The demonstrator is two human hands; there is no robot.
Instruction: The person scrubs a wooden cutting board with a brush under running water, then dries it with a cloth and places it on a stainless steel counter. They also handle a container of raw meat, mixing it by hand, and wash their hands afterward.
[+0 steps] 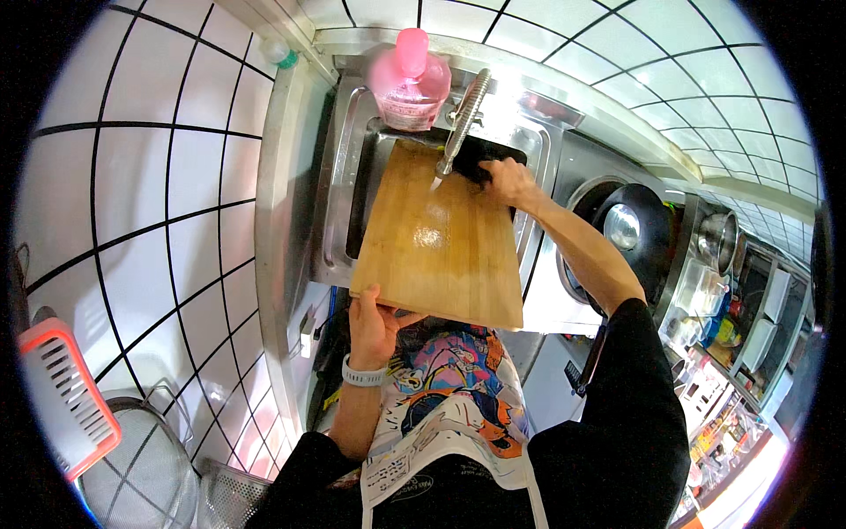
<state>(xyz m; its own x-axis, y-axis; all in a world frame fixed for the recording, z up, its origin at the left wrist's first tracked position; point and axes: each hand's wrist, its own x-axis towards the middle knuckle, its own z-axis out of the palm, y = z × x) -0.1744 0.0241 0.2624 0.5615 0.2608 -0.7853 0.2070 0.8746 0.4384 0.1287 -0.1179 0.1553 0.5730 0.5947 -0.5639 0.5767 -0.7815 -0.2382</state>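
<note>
A wooden cutting board (436, 244) slants across the stainless steel sink (335, 244), its near edge over the rim towards my apron. My left hand (375, 327), with a pale watch band on the wrist, grips the near left corner, thumb on top and fingers underneath. At the board's far right edge is my right hand (512, 184), its fingers curled around that edge. A very dark patch beside those fingers is too black to make out. Above the board, the ribbed metal faucet (466, 122) runs a short stream of water (436, 183) onto the wet wood.
A pink pump bottle (413, 92) stands behind the sink, left of the faucet. Right of the sink sits a black wok (638, 231). Tiled walls (192, 178) rise close by. An orange-rimmed basket (69, 397) and a mesh strainer (142, 469) hang at lower left.
</note>
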